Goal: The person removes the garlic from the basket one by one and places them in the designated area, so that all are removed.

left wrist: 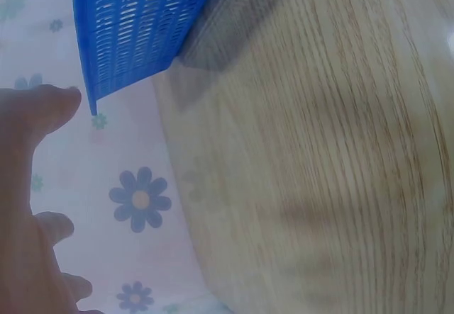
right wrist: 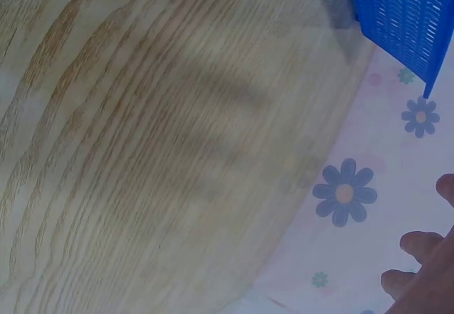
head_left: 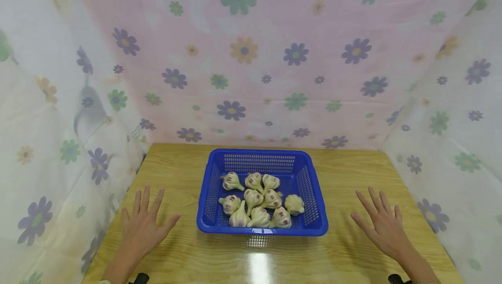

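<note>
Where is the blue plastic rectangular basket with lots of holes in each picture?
Head view: the blue basket is all there, below the middle.
Left wrist view: part of the blue basket shows at the top, left of centre, cut off by the edge.
Right wrist view: part of the blue basket shows in the top right corner.
Shared landmark: the pale wood-grained tabletop.

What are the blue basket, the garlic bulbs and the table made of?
The basket looks like smooth, slightly shiny plastic: even blue, regular slots. The garlic bulbs have a satin look; blocky purple patches hint at imitations, perhaps plastic or foam, but that's uncertain. The table seems glossy wood or wood-look laminate: grain and a bright reflection show.
</note>
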`<state>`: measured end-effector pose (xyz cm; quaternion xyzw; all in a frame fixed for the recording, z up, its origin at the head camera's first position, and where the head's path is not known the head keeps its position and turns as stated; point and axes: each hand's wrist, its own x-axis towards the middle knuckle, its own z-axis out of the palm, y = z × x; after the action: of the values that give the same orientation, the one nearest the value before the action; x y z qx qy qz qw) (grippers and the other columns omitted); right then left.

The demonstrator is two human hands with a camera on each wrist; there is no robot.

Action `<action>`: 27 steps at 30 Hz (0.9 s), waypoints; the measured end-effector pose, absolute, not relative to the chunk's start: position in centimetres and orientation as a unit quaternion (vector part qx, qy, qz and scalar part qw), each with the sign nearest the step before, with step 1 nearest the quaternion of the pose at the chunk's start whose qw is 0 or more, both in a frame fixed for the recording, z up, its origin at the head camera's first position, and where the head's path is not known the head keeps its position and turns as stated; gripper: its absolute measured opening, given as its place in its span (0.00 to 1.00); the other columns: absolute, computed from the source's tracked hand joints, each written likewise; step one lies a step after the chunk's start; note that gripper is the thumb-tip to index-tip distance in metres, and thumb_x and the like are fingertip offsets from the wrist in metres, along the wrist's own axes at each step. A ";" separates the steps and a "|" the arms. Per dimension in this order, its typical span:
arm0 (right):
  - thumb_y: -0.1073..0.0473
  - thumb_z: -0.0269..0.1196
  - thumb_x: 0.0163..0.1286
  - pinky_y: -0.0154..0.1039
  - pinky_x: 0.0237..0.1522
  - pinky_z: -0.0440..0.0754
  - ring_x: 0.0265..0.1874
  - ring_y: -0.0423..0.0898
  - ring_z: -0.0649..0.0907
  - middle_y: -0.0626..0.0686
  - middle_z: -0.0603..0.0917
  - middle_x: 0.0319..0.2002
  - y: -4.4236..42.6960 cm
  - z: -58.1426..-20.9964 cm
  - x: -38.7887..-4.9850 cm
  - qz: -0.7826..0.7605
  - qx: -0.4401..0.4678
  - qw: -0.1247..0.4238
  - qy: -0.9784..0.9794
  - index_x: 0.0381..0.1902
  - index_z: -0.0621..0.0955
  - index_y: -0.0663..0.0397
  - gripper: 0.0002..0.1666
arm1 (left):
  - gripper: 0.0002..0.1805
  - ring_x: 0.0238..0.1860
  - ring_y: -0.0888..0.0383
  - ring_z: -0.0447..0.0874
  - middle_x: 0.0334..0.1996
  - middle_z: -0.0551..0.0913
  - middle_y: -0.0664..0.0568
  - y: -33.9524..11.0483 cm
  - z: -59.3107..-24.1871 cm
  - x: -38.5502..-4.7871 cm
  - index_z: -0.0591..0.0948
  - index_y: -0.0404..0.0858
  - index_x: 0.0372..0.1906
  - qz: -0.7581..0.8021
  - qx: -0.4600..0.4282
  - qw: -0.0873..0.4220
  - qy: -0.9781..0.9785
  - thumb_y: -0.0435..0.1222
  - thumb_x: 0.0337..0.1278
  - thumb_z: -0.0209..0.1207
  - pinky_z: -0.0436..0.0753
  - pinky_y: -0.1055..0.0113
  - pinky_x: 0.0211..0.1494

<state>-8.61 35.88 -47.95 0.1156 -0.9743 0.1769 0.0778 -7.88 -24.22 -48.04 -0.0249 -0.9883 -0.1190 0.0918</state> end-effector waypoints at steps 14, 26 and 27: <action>0.47 0.56 0.70 0.78 0.53 0.35 0.71 0.64 0.39 0.62 0.44 0.74 35.6 -47.2 -9.2 0.178 0.117 0.077 -0.974 0.75 0.51 0.39 0.41 | 0.49 0.72 0.37 0.35 0.73 0.42 0.35 -24.4 -47.8 -7.6 0.49 0.48 0.75 -0.133 -0.021 0.093 -0.986 0.63 0.54 0.55 0.41 0.23 0.55; 0.49 0.60 0.67 0.77 0.44 0.58 0.66 0.71 0.55 0.67 0.55 0.70 33.6 -45.8 -10.6 0.196 0.147 0.096 -0.965 0.74 0.57 0.42 0.40 | 0.45 0.71 0.34 0.42 0.72 0.47 0.35 -22.7 -46.7 -8.9 0.53 0.45 0.74 -0.208 -0.033 0.055 -0.976 0.60 0.58 0.53 0.45 0.25 0.57; 0.49 0.61 0.67 0.76 0.43 0.59 0.65 0.72 0.57 0.67 0.57 0.69 33.3 -45.6 -10.7 0.196 0.153 0.102 -0.963 0.73 0.58 0.42 0.40 | 0.44 0.70 0.33 0.44 0.72 0.48 0.35 -22.3 -46.7 -9.2 0.54 0.44 0.74 -0.226 -0.035 0.058 -0.972 0.59 0.58 0.54 0.46 0.25 0.57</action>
<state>-10.74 33.35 -45.60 0.1534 -0.9632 0.1957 0.1017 -9.18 -22.33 -46.68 -0.0350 -0.9719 -0.2256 0.0576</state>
